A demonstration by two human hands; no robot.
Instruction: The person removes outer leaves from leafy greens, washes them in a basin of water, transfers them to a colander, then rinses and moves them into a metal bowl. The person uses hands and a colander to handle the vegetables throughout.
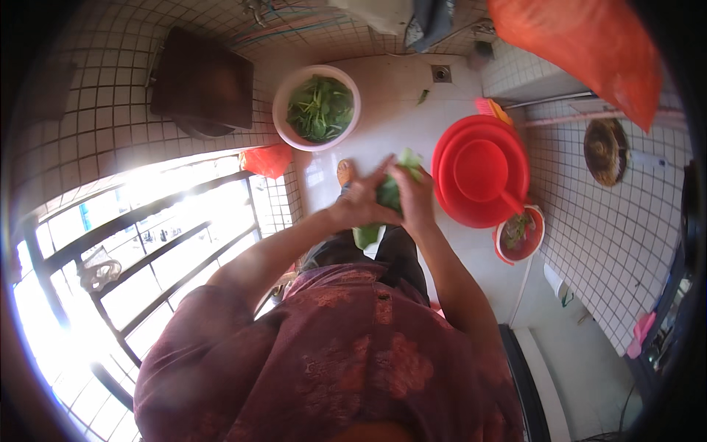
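Observation:
In front of my lap, both hands are at a bunch of leafy green vegetables (388, 194). My left hand (358, 200) curves around the leaves from the left, with its thumb reaching across below them. On the other side, my right hand (417, 198) grips the bunch, and pale green stalk ends stick out above its fingers. A broad green leaf (365, 236) hangs beneath the hands, over my legs. Some of the bunch is hidden by my fingers and slightly blurred. Ahead to the left, a pale basin (279, 113) on the tiled floor holds many leafy greens (320, 108).
Red plastic basins (442, 188) stand at the right with a red dipper (480, 168) inside. Beside them, a small bucket (541, 235) contains plant scraps. A floor drain (441, 73) lies ahead near a fallen leaf (423, 97). An orange-red plastic bag (585, 50) hangs upper right; barred window (149, 232) left.

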